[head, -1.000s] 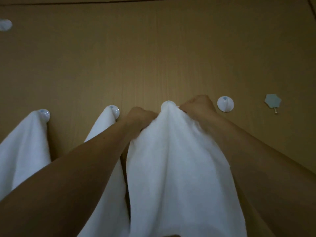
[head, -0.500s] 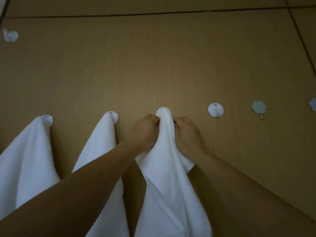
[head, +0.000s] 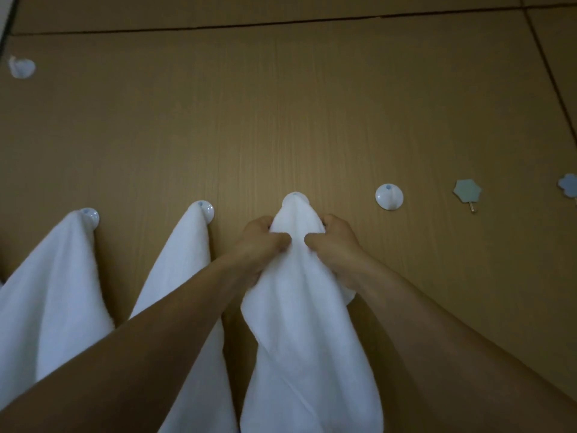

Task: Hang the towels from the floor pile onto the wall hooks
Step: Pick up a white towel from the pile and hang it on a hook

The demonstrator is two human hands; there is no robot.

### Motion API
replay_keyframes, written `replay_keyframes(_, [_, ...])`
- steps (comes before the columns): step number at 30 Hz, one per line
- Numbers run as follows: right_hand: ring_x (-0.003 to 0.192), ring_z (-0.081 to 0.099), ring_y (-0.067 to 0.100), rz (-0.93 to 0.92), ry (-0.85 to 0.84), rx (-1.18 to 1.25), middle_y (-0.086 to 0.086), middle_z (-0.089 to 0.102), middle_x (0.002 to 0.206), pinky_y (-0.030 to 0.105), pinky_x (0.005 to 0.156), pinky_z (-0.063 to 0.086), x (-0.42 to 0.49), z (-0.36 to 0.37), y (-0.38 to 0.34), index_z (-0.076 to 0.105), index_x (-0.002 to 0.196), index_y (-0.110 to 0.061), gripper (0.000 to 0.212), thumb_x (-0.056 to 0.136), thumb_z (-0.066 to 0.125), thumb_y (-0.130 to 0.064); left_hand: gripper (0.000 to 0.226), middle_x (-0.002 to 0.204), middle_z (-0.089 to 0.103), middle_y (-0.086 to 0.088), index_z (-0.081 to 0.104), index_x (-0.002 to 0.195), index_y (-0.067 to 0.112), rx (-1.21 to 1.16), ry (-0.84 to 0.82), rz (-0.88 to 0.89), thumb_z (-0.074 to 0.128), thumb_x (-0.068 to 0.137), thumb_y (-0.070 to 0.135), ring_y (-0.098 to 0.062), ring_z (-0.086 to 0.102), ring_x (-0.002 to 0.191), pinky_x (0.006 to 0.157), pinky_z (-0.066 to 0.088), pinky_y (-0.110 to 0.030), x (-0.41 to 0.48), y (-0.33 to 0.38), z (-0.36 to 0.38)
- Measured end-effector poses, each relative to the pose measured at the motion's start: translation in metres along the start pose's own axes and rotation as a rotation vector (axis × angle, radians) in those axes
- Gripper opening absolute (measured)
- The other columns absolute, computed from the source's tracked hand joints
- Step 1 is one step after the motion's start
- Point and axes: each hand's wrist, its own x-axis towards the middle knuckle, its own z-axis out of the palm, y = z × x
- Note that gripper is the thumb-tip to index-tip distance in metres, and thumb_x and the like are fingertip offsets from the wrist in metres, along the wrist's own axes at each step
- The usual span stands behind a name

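A white towel [head: 307, 332] hangs from the third round white hook [head: 295, 197], which it almost covers. My left hand [head: 260, 245] grips the towel's left side just below the hook. On the other side my right hand [head: 335, 242] pinches the cloth at the same height. Two more white towels hang to the left: one [head: 46, 295] on the first hook [head: 90, 215], one [head: 184, 270] on the second hook [head: 206, 209]. A bare round white hook [head: 389, 197] sits to the right.
The wall is brown wood-grain panelling [head: 281, 104] with dark seams near the top and right. A blue-green flower-shaped hook [head: 467, 192] and another at the right edge [head: 568, 184] follow the bare hook. A white hook [head: 21, 67] sits high at the left.
The towel was spread wide over the hook; it has been gathered narrow. Both hands slid down from beside the hook to just under it, pinching the cloth together.
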Motion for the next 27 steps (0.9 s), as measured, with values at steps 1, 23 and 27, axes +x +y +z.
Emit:
replay_keyframes(1, [0.089, 0.065, 0.019, 0.02, 0.006, 0.052, 0.001, 0.066, 0.1, 0.042, 0.08, 0.057, -0.002, -0.002, 0.001, 0.057, 0.111, -0.019, 0.033, 0.078, 0.054, -0.016, 0.028, 0.085, 0.068, -0.001, 0.064, 0.101, 0.017, -0.086, 0.019, -0.022, 0.054, 0.076, 0.008, -0.016, 0.065, 0.077, 0.059, 0.05, -0.028, -0.002, -0.005, -0.001])
replay_keyframes(23, [0.103, 0.058, 0.017, 0.17, 0.29, -0.372, -0.001, 0.056, 0.124, 0.033, 0.085, 0.048, -0.138, 0.029, 0.068, 0.039, 0.137, -0.014, 0.058, 0.091, 0.055, -0.046, 0.068, 0.142, 0.043, -0.009, 0.027, 0.145, 0.007, 0.139, 0.169, 0.154, 0.055, 0.092, 0.039, -0.021, 0.043, 0.128, 0.107, 0.035, -0.032, -0.126, -0.103, 0.05])
replay_keyframes(27, [0.107, 0.055, 0.02, 0.231, 0.345, -0.529, 0.007, 0.053, 0.128, 0.038, 0.089, 0.049, -0.198, 0.029, 0.071, 0.044, 0.133, -0.01, 0.056, 0.092, 0.052, -0.047, 0.085, 0.158, 0.014, -0.015, 0.005, 0.152, 0.007, 0.383, 0.203, 0.209, 0.051, 0.092, 0.046, -0.029, 0.02, 0.143, 0.116, 0.019, -0.043, -0.163, -0.112, 0.051])
